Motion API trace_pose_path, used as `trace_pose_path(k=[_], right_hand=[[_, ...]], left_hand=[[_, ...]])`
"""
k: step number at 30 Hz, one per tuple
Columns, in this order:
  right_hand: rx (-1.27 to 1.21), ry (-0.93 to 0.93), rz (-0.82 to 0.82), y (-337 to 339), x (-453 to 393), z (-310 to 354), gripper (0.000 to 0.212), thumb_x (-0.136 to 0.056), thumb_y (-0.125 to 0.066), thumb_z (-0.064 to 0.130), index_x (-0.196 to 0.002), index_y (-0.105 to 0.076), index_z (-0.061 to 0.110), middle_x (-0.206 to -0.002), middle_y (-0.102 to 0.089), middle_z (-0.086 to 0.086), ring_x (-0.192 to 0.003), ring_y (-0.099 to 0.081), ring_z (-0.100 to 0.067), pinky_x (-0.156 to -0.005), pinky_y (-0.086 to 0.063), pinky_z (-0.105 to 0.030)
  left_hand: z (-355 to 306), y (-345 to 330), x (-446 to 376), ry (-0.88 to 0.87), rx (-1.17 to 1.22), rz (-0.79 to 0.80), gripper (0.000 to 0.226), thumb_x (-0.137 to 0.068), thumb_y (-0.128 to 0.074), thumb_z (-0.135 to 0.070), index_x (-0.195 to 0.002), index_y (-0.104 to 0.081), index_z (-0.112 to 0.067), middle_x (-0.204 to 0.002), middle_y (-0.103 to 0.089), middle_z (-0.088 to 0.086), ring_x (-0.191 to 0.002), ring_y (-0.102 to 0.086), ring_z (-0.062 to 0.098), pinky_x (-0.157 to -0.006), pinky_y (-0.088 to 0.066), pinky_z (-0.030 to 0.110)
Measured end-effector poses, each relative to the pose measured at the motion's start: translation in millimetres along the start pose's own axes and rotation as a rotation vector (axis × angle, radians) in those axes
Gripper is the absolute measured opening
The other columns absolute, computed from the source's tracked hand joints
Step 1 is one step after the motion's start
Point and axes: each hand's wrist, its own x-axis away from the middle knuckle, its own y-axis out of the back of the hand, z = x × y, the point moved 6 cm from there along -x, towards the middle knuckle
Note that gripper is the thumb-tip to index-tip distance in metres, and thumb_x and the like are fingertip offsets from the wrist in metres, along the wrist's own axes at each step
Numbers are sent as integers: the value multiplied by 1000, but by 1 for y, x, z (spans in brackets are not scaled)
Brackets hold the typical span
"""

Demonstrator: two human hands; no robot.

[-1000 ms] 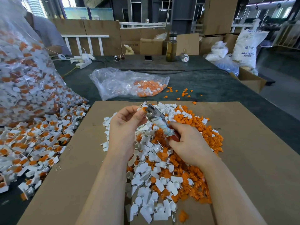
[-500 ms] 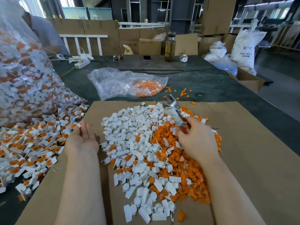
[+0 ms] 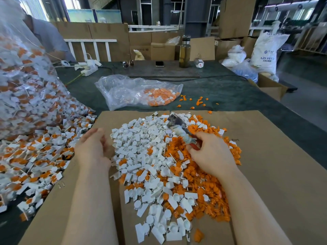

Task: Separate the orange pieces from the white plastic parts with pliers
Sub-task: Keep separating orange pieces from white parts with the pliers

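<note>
A mixed heap of white plastic parts point(image 3: 141, 138) and loose orange pieces point(image 3: 200, 175) lies on a sheet of brown cardboard point(image 3: 274, 174). My right hand point(image 3: 210, 156) grips the pliers point(image 3: 178, 128) by their red handles, with the jaws pointing up and away over the heap's far edge. I see nothing between the jaws. My left hand point(image 3: 92, 147) hovers over the cardboard at the heap's left edge, fingers relaxed and blurred, with nothing visible in it.
Unsorted white-and-orange parts point(image 3: 35, 156) spill from a big clear bag point(image 3: 26, 85) at the left. A smaller clear bag point(image 3: 134, 91) with orange pieces lies beyond the cardboard. A bottle point(image 3: 184, 52), phone point(image 3: 159, 63), boxes and a person point(image 3: 47, 36) are further back.
My left hand left the pliers' jaws, swung out to the unsorted pile at the left, and now sits slightly nearer the heap. My right hand lowered the pliers a little.
</note>
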Motion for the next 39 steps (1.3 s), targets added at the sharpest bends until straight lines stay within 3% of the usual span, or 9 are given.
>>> trace_pose_path(k=[4,7,9,14,20,23,26,32,39], right_hand=[[105,26,8,-6,1,3,14,-89,-57,47,-94,-57,33,-78,-55,16,-71,-56,-8,-57,-52,-28],[146,32,-1,-6,2,5,18,-88,-58,51,-95,-57,34,-82,-54,16,-75,-56,-9,-59,-52,-30],[156,46,0,-6,3,7,19,-87,-58,50,-96,-58,33,-85,-53,15,-76,-56,-10,-61,-53,-31],[167,68,-27,-7,4,14,18,-88,-58,45,-98,-56,30,-88,-53,12,-77,-54,-11,-61,-50,-29],[195,76,-26,-8,5,16,18,-87,-58,43,-98,-58,29,-89,-53,12,-76,-54,-11,-57,-49,-28],[181,76,-29,-8,6,17,18,-86,-59,42,-98,-57,28,-89,-53,10,-76,-54,-12,-61,-52,-31],[138,60,-63,-7,7,17,15,-87,-59,41,-94,-54,28,-86,-54,11,-72,-53,-10,-57,-49,-29],[-84,-10,-147,-1,4,11,13,-89,-60,41,-89,-51,31,-72,-55,16,-61,-53,-2,-47,-42,-22],[-361,-49,-156,2,3,8,18,-89,-63,41,-102,-60,31,-83,-57,22,-75,-55,-2,-58,-39,-19]], left_hand=[[1,-16,4,-300,-611,81,25,-96,-62,-20,-121,-63,-22,-109,-63,0,-78,-56,10,-69,-48,29],[11,-26,1,-454,-1217,119,37,-97,-58,-25,-132,-60,-15,-138,-51,15,-117,-54,32,-97,-48,47],[13,-29,3,-507,-1321,127,35,-97,-56,-24,-130,-62,-15,-145,-45,18,-123,-51,36,-102,-45,48],[9,-30,9,-547,-1259,136,20,-95,-59,-21,-112,-70,-18,-101,-71,11,-88,-67,32,-79,-58,45],[5,-30,14,-611,-1257,67,13,-95,-60,-25,-98,-70,-18,-82,-69,7,-77,-66,31,-72,-58,42],[0,-34,22,-724,-1147,30,13,-95,-62,-26,-97,-72,-18,-76,-62,-2,-71,-58,22,-63,-46,32],[-1,-43,37,-719,-871,142,13,-93,-68,-29,-99,-74,-20,-70,-59,-16,-63,-55,5,-55,-37,24],[20,-68,67,-499,-530,480,10,-91,-71,-27,-84,-73,-33,-73,-73,-13,-71,-68,1,-63,-48,13],[36,-80,83,-266,-316,686,8,-91,-69,-7,-93,-72,-15,-81,-77,3,-76,-74,15,-64,-56,19]])
